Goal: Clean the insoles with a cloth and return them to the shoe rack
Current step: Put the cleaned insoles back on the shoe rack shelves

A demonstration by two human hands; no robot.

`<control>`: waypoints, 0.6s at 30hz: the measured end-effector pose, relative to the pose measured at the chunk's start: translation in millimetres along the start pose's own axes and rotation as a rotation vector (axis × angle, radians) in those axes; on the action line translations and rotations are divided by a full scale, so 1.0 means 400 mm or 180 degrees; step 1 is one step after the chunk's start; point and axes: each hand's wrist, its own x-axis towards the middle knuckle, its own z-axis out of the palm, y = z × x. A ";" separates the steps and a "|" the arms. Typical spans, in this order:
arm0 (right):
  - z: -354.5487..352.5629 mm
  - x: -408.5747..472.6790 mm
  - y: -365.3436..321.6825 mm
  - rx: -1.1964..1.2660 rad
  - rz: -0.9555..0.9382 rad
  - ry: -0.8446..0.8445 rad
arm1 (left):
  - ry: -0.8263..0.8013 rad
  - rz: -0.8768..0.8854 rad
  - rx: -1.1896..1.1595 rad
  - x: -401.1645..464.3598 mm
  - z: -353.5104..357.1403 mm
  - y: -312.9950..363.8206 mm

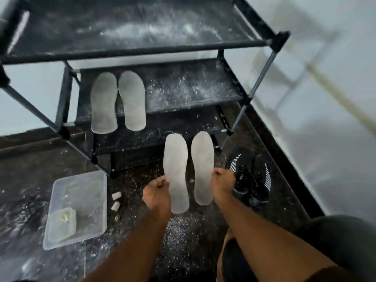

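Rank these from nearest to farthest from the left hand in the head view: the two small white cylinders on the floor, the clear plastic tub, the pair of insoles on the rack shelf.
From the left hand:
1. Two small white cylinders, on the floor just to its left.
2. Clear plastic tub, farther left on the floor.
3. Pair of insoles on the shelf, up on the shoe rack.

A clear plastic tub (81,208) sits on the dark floor (24,180), left of the hands. Two small white tubes (116,200) lie between them. Black shoes (252,178) sit just right of the hands.

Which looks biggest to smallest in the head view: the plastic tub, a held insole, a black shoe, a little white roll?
1. Tub
2. Insole, though nearer the camera
3. Shoe
4. Roll
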 end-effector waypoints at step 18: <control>-0.209 -0.047 -0.401 0.0661 -0.0307 0.0394 | 0.0074 0.0279 -0.0861 -0.110 0.011 0.389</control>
